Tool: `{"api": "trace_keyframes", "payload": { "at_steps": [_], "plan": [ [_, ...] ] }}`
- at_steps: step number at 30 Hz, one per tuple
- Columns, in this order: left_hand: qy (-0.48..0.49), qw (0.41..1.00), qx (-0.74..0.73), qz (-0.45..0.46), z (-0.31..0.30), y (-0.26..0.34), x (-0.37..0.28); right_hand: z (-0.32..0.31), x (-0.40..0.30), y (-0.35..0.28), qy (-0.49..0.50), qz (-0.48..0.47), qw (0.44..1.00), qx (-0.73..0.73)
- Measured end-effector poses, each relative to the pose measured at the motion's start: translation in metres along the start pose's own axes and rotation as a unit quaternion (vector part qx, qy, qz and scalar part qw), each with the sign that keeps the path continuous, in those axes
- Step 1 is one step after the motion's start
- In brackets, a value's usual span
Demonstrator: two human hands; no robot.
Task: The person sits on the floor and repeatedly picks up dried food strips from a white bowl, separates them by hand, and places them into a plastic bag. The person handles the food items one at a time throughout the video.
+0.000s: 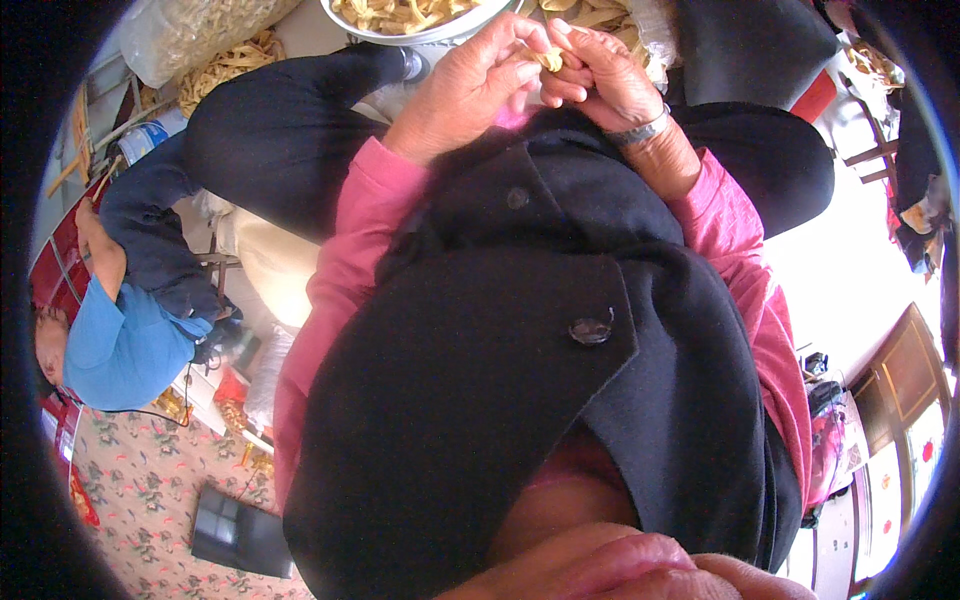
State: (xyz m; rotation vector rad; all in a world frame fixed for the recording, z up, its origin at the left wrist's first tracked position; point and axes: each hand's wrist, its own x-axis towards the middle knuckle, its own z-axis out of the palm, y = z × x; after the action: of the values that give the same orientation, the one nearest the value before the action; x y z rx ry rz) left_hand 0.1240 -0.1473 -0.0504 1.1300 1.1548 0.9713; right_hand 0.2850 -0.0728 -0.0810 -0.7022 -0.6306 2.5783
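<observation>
A small pale-yellow folded strip (551,60), perhaps dried plant material, is pinched between my two hands at the top of the view. My left hand (480,82) grips its near side with thumb and fingertips. My right hand (611,79), with a metal bracelet at the wrist, has its fingers curled around the other side. Just beyond my hands stands a white basin (442,34) holding many similar yellow strips (397,15). More loose strips (592,15) lie beyond my right hand.
A full clear plastic bag (187,37) and a heap of strips (225,75) are at upper left. A person in a blue shirt (135,345) sits at the left. My crossed legs in dark trousers flank my hands. A dark seat or cushion (750,52) is at upper right.
</observation>
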Motion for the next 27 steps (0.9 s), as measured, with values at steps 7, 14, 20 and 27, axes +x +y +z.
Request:
{"api": "trace_keyframes", "payload": {
  "at_steps": [7, 14, 20, 27],
  "plan": [
    [-0.017, 0.999, -0.045, -0.001, 0.003, 0.021, -0.004, 0.010, -0.003, 0.002, 0.052, -0.030, 0.998, -0.033],
    [0.031, 0.993, -0.110, -0.041, 0.001, 0.002, -0.011, 0.001, 0.000, -0.008, -0.001, -0.043, 0.976, -0.211],
    [0.018, 0.992, -0.122, -0.036, 0.002, 0.006, -0.010, 0.003, -0.006, -0.012, -0.036, -0.012, 0.961, -0.275],
    [0.019, 0.992, -0.114, -0.047, 0.000, 0.008, -0.011, 0.015, -0.007, -0.006, 0.050, -0.038, 0.989, -0.137]
  ]
}}
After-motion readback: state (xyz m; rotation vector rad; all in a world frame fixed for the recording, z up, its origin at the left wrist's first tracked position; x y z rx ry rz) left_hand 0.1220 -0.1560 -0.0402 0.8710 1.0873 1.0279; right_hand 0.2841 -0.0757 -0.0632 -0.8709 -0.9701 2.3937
